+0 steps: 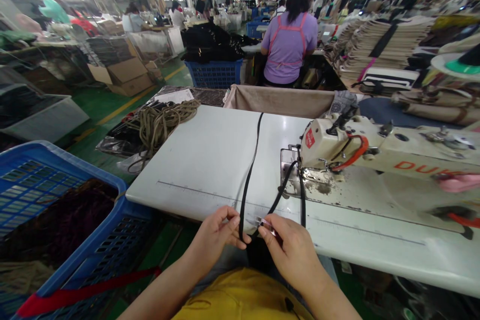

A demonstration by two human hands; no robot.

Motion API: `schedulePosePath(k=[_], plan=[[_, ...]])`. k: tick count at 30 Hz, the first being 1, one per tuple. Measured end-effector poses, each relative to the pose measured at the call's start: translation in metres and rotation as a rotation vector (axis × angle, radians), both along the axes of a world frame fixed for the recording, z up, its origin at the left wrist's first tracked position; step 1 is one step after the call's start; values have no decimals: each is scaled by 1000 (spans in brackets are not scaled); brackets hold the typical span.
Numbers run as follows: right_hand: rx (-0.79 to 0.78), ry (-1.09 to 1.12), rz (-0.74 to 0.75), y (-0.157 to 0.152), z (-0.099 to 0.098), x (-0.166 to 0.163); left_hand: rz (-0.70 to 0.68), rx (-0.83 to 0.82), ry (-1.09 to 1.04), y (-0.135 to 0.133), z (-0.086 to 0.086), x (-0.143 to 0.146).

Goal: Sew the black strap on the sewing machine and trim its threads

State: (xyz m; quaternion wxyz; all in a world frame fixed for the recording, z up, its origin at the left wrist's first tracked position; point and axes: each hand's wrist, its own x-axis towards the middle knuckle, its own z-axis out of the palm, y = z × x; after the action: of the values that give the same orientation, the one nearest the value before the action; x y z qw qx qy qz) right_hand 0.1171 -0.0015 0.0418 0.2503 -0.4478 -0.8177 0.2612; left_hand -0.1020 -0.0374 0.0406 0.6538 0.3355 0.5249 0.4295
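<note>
A narrow black strap (245, 192) lies over the white sewing table (202, 155) and loops down past its front edge. My left hand (221, 230) is closed around this strap, fingers curled at the loop. Close beside it, my right hand (287, 245) pinches the strap where it comes down from the sewing machine (318, 145). A small shiny metal piece (259, 220) shows at the right fingertips; its kind is unclear. Near the needle, the strap passes over the metal plate (287, 157), and another length hangs over the table edge.
A blue plastic basket (123, 200) with dark cloth stands at the left. Bundled olive straps (161, 122) lie beyond the table's left corner. A fabric-lined bin (277, 97) sits behind the table. Further off, a person in a purple top (287, 45) sits facing away.
</note>
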Motion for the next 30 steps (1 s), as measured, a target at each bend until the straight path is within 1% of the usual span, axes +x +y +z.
schedulePosePath(k=[5, 13, 17, 19, 21, 23, 25, 28, 30], plan=[[2, 2, 9, -1, 1, -1, 4, 10, -30, 2, 3, 3], [79, -13, 3, -2, 0, -1, -33, 45, -39, -1, 4, 4], [102, 22, -59, 4, 1, 8, 33, 10, -52, 0, 6, 5], [115, 29, -123, 9, 1, 21, 31, -20, -3, 1, 6, 2], [114, 10, -221, 16, -1, 40, -44, -34, 106, 3, 5, -5], [99, -32, -360, 24, -6, 67, -130, -10, 268, 6, 6, -13], [84, -106, -517, 32, -13, 99, -154, 74, 484, 11, 11, -22], [71, -246, -666, 42, -26, 147, -138, 270, 825, 29, 27, -40], [139, -301, -710, 45, -34, 171, -189, 325, 973, 51, 42, -53]])
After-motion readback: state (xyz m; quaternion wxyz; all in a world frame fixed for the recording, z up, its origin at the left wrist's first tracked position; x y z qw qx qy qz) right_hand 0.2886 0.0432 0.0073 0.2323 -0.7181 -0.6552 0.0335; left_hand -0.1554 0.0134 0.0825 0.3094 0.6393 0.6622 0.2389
